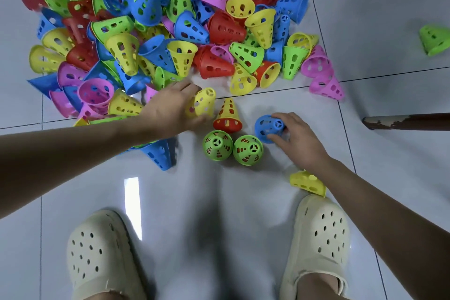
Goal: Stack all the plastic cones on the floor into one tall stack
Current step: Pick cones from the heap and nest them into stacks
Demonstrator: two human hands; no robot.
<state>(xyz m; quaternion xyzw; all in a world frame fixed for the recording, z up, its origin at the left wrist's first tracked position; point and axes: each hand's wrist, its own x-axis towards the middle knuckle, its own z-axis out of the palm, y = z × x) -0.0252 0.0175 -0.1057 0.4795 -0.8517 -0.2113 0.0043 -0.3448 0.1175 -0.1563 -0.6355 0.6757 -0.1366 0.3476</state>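
A big heap of perforated plastic cones (155, 29) in blue, yellow, green, red and pink covers the upper left of the tiled floor. My left hand (170, 107) grips a yellow cone (203, 102) at the heap's near edge. My right hand (297, 136) holds a blue cone (267, 126) on the floor. Between the hands a red cone (227, 114) stands upright, its holes showing yellow inside. Two green cones (217, 145) (248, 150) stand upright just in front of it, red showing through their holes.
A lone yellow cone (308, 181) lies by my right shoe (319, 238). A blue cone (159, 153) lies under my left forearm. A green cone (434, 39) lies apart at the far right. A brown bar (409, 120) juts in from the right. My left shoe (99, 251) is at the bottom.
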